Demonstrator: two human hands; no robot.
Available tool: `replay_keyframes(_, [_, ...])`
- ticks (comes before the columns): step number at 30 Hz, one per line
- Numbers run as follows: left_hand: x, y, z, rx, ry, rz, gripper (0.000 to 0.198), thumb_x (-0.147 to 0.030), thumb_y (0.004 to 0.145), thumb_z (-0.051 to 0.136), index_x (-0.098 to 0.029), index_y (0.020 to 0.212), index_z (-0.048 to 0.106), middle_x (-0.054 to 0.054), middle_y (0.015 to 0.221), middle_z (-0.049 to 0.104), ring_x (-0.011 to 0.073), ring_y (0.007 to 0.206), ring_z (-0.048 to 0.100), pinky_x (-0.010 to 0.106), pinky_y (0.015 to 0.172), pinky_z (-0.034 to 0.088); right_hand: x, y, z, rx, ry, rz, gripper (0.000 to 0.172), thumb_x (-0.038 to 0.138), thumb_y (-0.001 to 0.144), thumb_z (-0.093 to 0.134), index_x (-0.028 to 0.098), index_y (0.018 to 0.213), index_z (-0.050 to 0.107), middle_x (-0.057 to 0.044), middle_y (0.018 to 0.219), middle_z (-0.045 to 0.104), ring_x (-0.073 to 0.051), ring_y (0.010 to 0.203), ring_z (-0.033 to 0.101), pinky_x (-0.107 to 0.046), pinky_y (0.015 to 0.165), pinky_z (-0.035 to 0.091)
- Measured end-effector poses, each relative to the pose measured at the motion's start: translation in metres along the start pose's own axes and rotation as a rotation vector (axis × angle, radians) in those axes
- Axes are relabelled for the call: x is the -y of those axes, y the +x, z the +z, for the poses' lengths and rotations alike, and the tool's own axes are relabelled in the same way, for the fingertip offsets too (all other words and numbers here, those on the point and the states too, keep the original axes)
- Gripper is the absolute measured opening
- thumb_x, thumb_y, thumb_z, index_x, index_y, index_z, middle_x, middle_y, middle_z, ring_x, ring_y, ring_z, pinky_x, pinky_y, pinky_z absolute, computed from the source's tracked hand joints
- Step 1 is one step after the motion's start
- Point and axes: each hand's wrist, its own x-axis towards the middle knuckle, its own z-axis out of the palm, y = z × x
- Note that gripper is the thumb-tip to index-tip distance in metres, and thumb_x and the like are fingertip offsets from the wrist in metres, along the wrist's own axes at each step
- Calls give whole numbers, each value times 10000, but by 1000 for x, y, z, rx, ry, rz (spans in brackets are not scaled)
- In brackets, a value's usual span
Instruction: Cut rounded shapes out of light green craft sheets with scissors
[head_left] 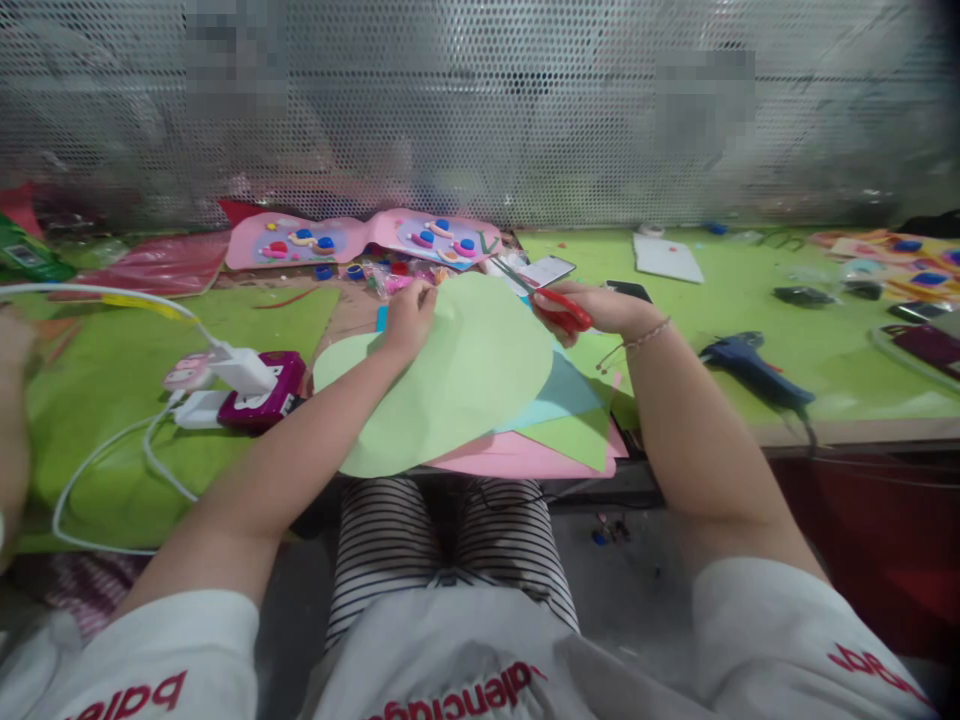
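Left hand (409,318) pinches far edge of pale green rounded paper sheet (457,385), keeping it steady; right hand (604,310) clenched through red-handled scissors (555,303), blades at edge.

Both bare forearms reach forward, elbows bent and spread well apart. The left hand (409,320) lies palm down, its fingers (426,293) curled at the tips (if they pinch something, I cannot tell). The right hand (604,308) is turned inward, its fingers closed on the handles of the red-handled metal scissors (559,308), whose blades point beyond the fingertips, toward the left fingers.
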Motion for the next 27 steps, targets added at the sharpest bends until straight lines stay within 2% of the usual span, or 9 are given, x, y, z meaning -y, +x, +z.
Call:
replay_keyframes(3, [-8, -3, -5, -30, 64, 16, 122, -217, 908, 475, -208, 805, 540, 34, 795, 630, 176, 773, 572, 296, 741, 430, 5, -4, 0, 45, 7, 51, 532, 687, 851, 511, 168, 738, 487, -16, 534, 514, -122, 474, 526, -243, 471, 453])
replay_keyframes(7, [-23, -4, -14, -18, 261, 43, 150, -242, 940, 432, -203, 869, 559, 74, 920, 644, 204, 898, 581, 305, 800, 410, 7, -4, 1, -62, 48, 95, 529, 690, 837, 528, 169, 754, 498, -24, 548, 538, -144, 501, 582, -231, 449, 471])
replay_keyframes(10, [-34, 2, -20, 57, 395, 46, 181, -248, 951, 400, -202, 919, 572, 91, 1000, 650, 215, 959, 582, 302, 803, 404, 7, -1, 2, -172, 56, 148, 514, 670, 839, 546, 162, 770, 505, -20, 553, 538, -133, 474, 575, -222, 429, 471])
replay_keyframes(13, [-39, 13, -23, 146, 458, -6, 185, -233, 940, 402, -193, 909, 581, 118, 991, 659, 236, 925, 596, 325, 780, 404, 4, 1, 0, -223, 45, 196, 465, 614, 858, 572, 158, 789, 510, -13, 573, 538, -125, 474, 573, -220, 437, 480])
replay_keyframes(16, [-35, 21, -25, 187, 414, -59, 157, -216, 905, 442, -192, 828, 576, 121, 911, 666, 247, 860, 598, 342, 756, 404, -4, 4, -5, -222, -1, 181, 388, 531, 876, 603, 162, 792, 515, -13, 604, 544, -121, 502, 573, -221, 464, 484])
replay_keyframes(20, [-18, 21, -24, 209, 244, -111, 143, -182, 853, 496, -196, 713, 526, 88, 855, 655, 222, 813, 580, 330, 752, 410, -17, 10, -11, -175, -146, 111, 327, 470, 848, 650, 157, 826, 556, -8, 615, 530, -106, 505, 510, -227, 481, 441])
replay_keyframes(24, [0, 8, -23, 226, 83, -153, 121, -158, 846, 486, -193, 731, 500, 63, 858, 633, 199, 824, 569, 310, 766, 421, -29, 19, -13, -143, -307, 40, 341, 494, 848, 610, 155, 819, 586, -24, 653, 552, -120, 551, 488, -249, 522, 379])
replay_keyframes(27, [6, -1, -20, 203, 4, -134, 89, -116, 827, 475, -194, 790, 497, 52, 902, 622, 187, 878, 561, 302, 806, 425, -35, 25, -13, -178, -393, -27, 363, 519, 842, 581, 158, 860, 622, -53, 784, 617, -154, 659, 517, -267, 591, 363])
